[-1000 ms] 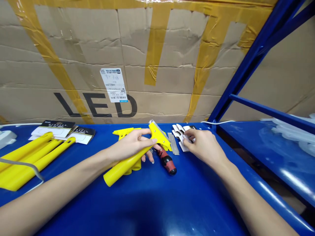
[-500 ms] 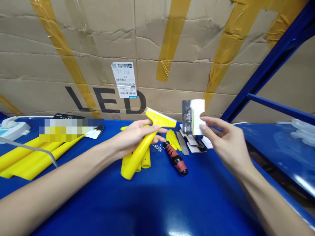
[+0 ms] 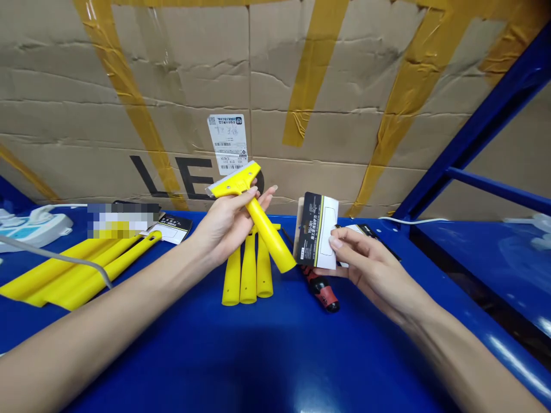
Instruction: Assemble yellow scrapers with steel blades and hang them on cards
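My left hand (image 3: 232, 221) pinches a yellow scraper (image 3: 271, 232) at its neck. The scraper's blade head points up and left, and its hollow handle end slants down to the right. In my right hand (image 3: 365, 258) is a folded black-and-white packaging card (image 3: 313, 229), gripped by its right edge and standing partly open. The card is close to the handle's end but apart from it. Beneath the left hand lie several yellow handles (image 3: 248, 281). A red and black screwdriver (image 3: 325, 295) lies behind and below the card, its upper part hidden.
To the left, more yellow scrapers (image 3: 81, 275) with cards lie under a grey cable (image 3: 55, 256). A white power strip (image 3: 47, 229) is at the far left. More cards (image 3: 365, 230) lie behind my right hand. A taped cardboard box (image 3: 206, 74) stands at the back, with a blue frame (image 3: 482, 132) at right.
The scraper has turned so its head now points up-left instead of up-right. The card has come lower and left, nearer the scraper, and is turned with its fold spread. The view has shifted slightly.
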Available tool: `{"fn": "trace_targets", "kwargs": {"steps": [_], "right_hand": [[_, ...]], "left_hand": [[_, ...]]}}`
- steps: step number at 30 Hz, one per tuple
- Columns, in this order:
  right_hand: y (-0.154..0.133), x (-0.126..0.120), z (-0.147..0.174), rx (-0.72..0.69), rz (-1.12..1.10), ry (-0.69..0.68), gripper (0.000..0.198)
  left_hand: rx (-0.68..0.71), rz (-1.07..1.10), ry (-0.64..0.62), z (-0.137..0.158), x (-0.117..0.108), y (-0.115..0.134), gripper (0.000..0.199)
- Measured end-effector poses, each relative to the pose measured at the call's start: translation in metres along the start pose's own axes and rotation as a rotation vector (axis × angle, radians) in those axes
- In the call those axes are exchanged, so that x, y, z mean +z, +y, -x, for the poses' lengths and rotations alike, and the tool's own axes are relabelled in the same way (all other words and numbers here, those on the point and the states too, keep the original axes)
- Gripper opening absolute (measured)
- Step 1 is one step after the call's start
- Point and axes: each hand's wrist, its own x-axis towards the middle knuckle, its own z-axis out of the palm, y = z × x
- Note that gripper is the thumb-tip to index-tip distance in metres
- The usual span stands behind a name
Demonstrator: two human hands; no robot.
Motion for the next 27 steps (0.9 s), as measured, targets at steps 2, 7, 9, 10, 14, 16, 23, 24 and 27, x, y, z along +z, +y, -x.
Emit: {"fn": "trace_targets", "kwargs": {"steps": [2, 7, 9, 10, 14, 16, 23, 24, 27], "right_hand": [[-0.001, 0.002, 0.002, 0.045, -0.056, -0.049, 0.026], [0.002, 0.009, 0.003, 0.003, 0.016, -0.100, 0.024], [0.006, 0.014, 0.004, -0.037, 0.045, -0.085, 0.025], [0.008, 0.017, 0.004, -0.046, 0.038, -0.071, 0.027], [0.013, 0.028, 0.006, -0.011, -0.087, -0.014, 0.043], [0.013, 0.030, 0.008, 0.017, -0.101, 0.000, 0.066], [0.014, 0.038, 0.011, 0.006, -0.048, -0.090, 0.089], [0.014, 0.040, 0.011, -0.012, -0.060, -0.071, 0.088], [0.012, 0.040, 0.012, -0.045, -0.069, -0.007, 0.073]], "left_hand": [[0.020, 0.013, 0.028, -0.001, -0.001, 0.001, 0.021], [0.078, 0.039, 0.036, -0.006, -0.004, 0.002, 0.019], [0.090, 0.050, 0.045, -0.005, -0.004, 0.000, 0.021], [0.088, 0.052, 0.046, -0.004, -0.004, -0.002, 0.022], [0.067, 0.042, 0.006, 0.002, 0.000, -0.009, 0.021], [0.074, 0.036, -0.022, 0.004, 0.001, -0.010, 0.024], [0.118, -0.006, -0.013, 0.008, 0.004, -0.009, 0.025], [0.117, -0.018, -0.021, 0.009, 0.005, -0.010, 0.022], [0.105, -0.061, -0.071, 0.012, 0.005, -0.011, 0.012]]}}
